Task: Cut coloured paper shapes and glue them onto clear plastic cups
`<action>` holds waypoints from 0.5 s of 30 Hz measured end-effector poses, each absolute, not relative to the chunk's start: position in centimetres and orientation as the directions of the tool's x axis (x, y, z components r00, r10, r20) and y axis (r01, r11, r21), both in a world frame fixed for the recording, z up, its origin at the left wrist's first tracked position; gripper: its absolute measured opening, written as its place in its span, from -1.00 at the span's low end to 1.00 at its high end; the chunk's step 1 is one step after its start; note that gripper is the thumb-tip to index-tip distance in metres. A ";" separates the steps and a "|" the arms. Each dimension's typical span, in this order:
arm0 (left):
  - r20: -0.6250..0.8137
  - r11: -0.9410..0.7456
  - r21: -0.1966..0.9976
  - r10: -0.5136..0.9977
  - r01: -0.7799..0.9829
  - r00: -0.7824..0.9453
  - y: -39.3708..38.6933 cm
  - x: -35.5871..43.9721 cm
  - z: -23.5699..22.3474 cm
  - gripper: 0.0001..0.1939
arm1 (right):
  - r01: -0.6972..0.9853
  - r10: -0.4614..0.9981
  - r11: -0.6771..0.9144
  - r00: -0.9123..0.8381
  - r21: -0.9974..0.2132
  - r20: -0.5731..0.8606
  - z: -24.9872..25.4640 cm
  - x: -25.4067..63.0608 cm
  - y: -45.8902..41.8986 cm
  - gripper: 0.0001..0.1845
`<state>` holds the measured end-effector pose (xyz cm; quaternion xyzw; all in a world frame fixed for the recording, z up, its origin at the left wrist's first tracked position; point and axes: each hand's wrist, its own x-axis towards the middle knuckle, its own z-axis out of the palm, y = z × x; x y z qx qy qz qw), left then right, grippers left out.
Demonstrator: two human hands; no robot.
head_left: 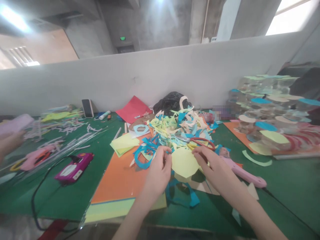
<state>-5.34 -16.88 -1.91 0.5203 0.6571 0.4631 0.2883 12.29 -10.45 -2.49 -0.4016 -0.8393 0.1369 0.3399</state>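
Between my two hands is a pale yellow, roughly round piece of cut paper [185, 163]. My left hand [162, 163] pinches its left edge, and the fingertips of my right hand [203, 158] close on its right edge. Just beyond it lie scissors [203, 141] with red-orange handles, partly sunk in a heap of paper scraps [172, 126] in yellow, blue and cream. Right of my right hand rests a pink glue gun [246, 171] with a black cord. Blue paper offcuts [191, 198] lie under the held paper.
Orange sheets [122, 180] lie left of my hands on the green table [85, 196]. A purple power strip [75, 168] with a cord is farther left. Clear containers [267, 110] topped with paper discs stand at right. Another person's hand [10, 143] shows at far left.
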 end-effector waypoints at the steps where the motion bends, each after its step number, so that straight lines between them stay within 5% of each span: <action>1: 0.100 0.029 0.912 0.952 0.408 -0.290 -16.9 -5.3 -1.9 -0.81 | 0.598 0.721 0.680 -0.441 -0.424 0.535 -2.3 12.3 -10.7 -0.68; 5: 0.093 0.037 0.922 0.945 0.386 -0.314 -17.0 -5.4 -1.8 -0.71 | 0.649 0.524 0.747 -0.440 -0.145 0.729 -1.1 11.4 -12.4 -0.56; 8: 0.120 0.048 0.913 0.917 0.404 -0.380 -17.1 -5.8 -1.7 -0.65 | 0.558 0.385 0.830 -0.591 0.015 0.709 -1.3 10.2 -13.6 -0.43; 15: 0.150 0.072 0.894 0.882 0.443 -0.448 -17.2 -6.5 -2.0 -0.61 | 0.572 0.397 0.816 -0.658 0.082 0.639 -2.9 8.8 -14.0 -0.25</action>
